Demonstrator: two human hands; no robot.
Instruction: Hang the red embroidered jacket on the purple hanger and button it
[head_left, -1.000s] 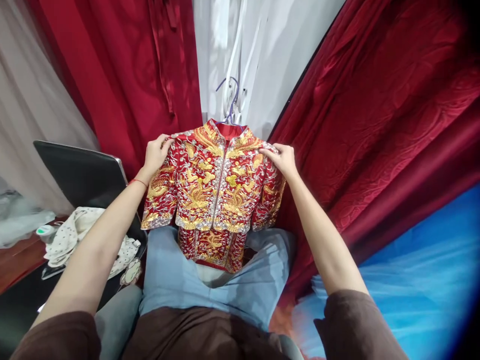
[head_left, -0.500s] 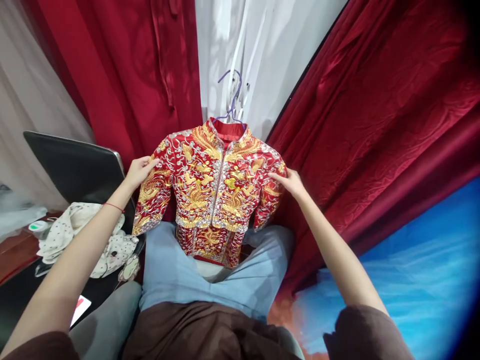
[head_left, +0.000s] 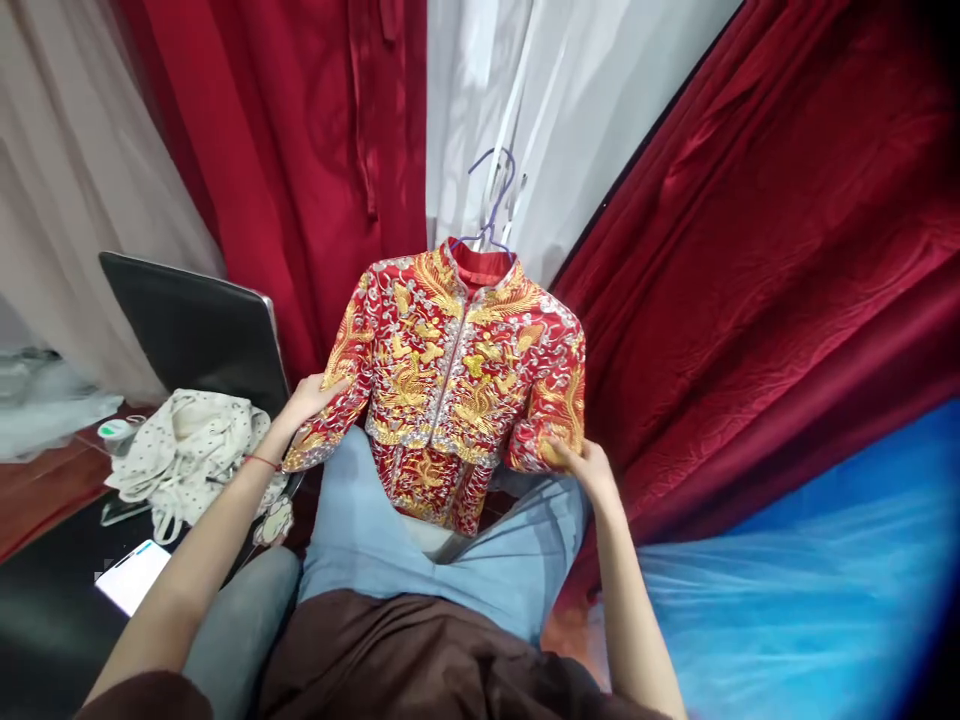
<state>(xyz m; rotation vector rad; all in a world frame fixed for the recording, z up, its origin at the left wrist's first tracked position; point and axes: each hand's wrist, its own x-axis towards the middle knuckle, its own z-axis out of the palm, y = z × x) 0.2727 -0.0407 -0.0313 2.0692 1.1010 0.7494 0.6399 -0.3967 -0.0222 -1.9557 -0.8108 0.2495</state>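
A red jacket [head_left: 480, 350] with gold and silver embroidery hangs on a purple hanger [head_left: 495, 205] above my lap, its front closed down the middle. Below its hem shows a matching embroidered red piece [head_left: 427, 485]. My left hand [head_left: 313, 397] grips the sleeve on the left side, thumb on top and fingers behind the cloth. On the right, my right hand [head_left: 589, 465] pinches the other sleeve close to its cuff, the fingers partly hidden behind it.
Red curtains [head_left: 750, 250] and a white curtain [head_left: 480, 90] stand behind. At left are a black chair back [head_left: 195, 320], a dotted white cloth [head_left: 187, 450], and a lit phone [head_left: 135, 575] on a black surface. Blue tulle [head_left: 795, 600] lies at lower right.
Both hands have moved down the sleeves from the upper arms towards the cuffs. The right sleeve is now bent at its lower part. The view has shifted left, and the phone shows more fully.
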